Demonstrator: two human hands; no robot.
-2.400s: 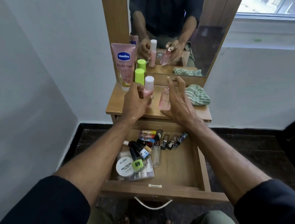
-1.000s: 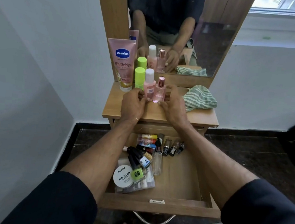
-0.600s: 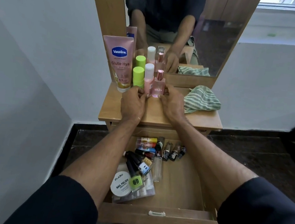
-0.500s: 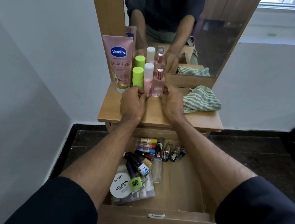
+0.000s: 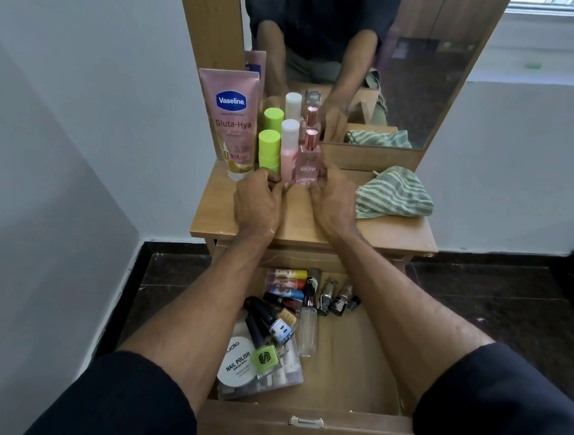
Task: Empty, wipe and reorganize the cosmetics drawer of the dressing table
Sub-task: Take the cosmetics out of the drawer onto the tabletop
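The cosmetics drawer (image 5: 307, 425) is pulled open below me. Inside lie a white nail polish remover tub (image 5: 235, 364), a green-capped bottle (image 5: 263, 357), a clear spray bottle (image 5: 307, 332), several lip balms (image 5: 286, 279) and small dark bottles (image 5: 328, 292). On the tabletop (image 5: 312, 226), my left hand (image 5: 257, 203) pinches the base of a pink bottle with a white cap (image 5: 289, 152). Beside it, my right hand (image 5: 330, 198) holds the base of a pink perfume bottle (image 5: 308, 160). Both bottles stand upright.
A pink Vaseline tube (image 5: 233, 124) and a green-capped bottle (image 5: 269, 150) stand left of the two bottles, against the mirror (image 5: 410, 72). A striped green cloth (image 5: 394, 195) lies at the tabletop's right. White walls close in on both sides; the floor is dark.
The two pink bottles, earlier held in the air, now stand on the tabletop and have slid back beside the green-capped bottle. Both hands stay at their bases.
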